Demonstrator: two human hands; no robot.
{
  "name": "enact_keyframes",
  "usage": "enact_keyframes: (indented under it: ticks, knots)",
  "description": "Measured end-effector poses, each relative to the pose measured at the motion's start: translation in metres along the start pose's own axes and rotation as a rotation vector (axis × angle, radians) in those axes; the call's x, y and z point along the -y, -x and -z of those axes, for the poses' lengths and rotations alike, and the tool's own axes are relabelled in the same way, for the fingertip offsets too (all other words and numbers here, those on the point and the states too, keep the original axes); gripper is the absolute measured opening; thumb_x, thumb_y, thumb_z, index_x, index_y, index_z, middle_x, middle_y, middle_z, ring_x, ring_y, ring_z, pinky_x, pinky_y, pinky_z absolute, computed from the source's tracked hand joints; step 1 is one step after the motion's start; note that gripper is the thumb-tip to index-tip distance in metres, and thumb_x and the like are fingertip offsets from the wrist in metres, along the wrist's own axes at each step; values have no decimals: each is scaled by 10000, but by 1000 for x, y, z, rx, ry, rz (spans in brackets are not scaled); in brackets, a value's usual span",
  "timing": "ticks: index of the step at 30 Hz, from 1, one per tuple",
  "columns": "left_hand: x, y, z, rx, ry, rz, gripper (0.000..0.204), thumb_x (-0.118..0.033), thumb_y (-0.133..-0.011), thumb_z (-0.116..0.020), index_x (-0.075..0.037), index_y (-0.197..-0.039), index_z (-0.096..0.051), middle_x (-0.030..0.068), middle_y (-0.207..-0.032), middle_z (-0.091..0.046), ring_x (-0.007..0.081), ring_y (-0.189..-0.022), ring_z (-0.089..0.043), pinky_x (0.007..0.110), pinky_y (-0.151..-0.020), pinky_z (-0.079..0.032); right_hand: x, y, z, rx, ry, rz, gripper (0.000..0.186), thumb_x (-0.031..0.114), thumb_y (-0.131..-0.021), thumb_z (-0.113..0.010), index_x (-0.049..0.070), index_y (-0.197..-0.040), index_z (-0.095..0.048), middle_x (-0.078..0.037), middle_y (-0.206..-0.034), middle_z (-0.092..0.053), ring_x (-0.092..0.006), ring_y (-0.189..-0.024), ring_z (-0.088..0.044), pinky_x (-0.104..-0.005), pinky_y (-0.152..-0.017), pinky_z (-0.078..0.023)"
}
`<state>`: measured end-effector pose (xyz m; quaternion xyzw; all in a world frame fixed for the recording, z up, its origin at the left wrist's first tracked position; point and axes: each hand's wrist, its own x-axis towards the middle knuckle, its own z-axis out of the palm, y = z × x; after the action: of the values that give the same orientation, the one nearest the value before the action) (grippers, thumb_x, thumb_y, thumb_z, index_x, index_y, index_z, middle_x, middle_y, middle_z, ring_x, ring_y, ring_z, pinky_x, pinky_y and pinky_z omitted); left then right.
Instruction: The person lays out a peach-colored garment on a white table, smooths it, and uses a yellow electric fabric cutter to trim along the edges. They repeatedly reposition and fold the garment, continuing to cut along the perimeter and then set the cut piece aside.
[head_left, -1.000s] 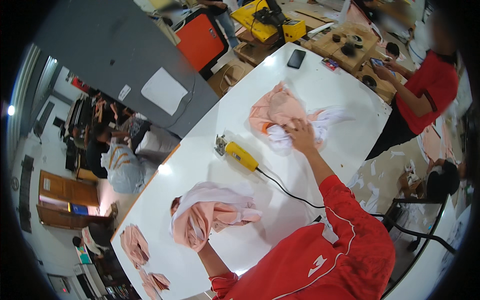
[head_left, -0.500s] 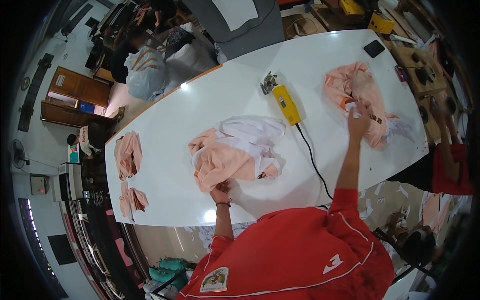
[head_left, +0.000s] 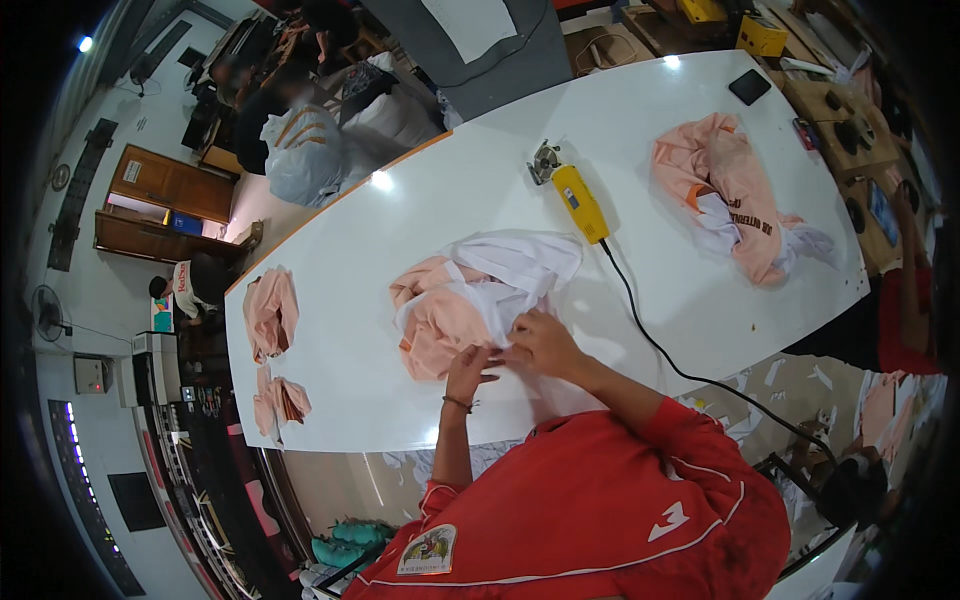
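The white worktop [head_left: 340, 260] spreads out on all sides of the yellow cutter [head_left: 580, 200]. A large heap of peach and white cloth [head_left: 445, 325] lies to the cutter's left and nearer the person, its white end just beside the cutter. To the cutter's right, apart from it, is a crumpled peach garment [head_left: 740, 190] with white parts and dark print. Well off to the cutter's left lies a peach bundle [head_left: 270, 310], and next to that, nearer the person, a smaller bundle [head_left: 282, 400]. The cutter has a round metal head at its far end, and a black cord [head_left: 634, 315] runs from its near end toward the person's right. Both hands are at the heap's near edge, on the person's side of the cutter. The right hand [head_left: 545, 342] has its fingers curled in toward the white cloth; the left hand [head_left: 468, 374] has its fingers partly spread beside the peach part. Whether either hand grips the cloth, I cannot tell. A dark phone [head_left: 749, 87] rests beyond the cutter to the right, and a thin bracelet [head_left: 457, 403] circles the left wrist.
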<state>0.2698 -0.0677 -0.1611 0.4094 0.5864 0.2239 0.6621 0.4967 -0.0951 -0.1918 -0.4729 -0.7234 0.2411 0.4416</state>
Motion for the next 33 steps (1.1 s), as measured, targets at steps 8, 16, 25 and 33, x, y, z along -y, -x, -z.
enact_keyframes:
  ticks: [8,16,25,33]
  knots:
    - [4,-25,15,-484,135,77,280,-144,-945,-698,11,-1177,-682,107,-1027,-724,216,-941,-710,349,-857,-582,81,4,49,665,-684,10,161,166,-1015,-707,25,-975,-641,-87,-1003,-650,-268,-948,-621,-399,-867,-495]
    - [-87,64,54,-246,495,-433,497,-136,-957,-658,54,-1411,-588,128,-1279,-693,241,-1183,-651,391,-1032,-531,27,5,79,-16,-947,-287,159,114,-988,-730,54,-1113,-654,-74,-1139,-710,-174,-1051,-663,-347,-929,-516]
    - [-153,150,198,-561,81,-850,438,-189,-951,-678,59,-1310,-635,151,-1213,-690,240,-1106,-666,374,-959,-536,53,-44,64,-277,-149,-105,746,277,-844,-874,137,-1499,-544,-105,-1445,-574,-307,-1320,-541,-434,-990,-512]
    - [-259,84,198,-654,-452,-865,336,-243,-990,-727,35,-1176,-700,104,-1045,-707,188,-992,-671,347,-843,-533,-2,-36,59,-279,-667,-542,196,44,-971,-575,-41,-1071,-721,-108,-788,-700,-184,-664,-686,-324,-621,-552]
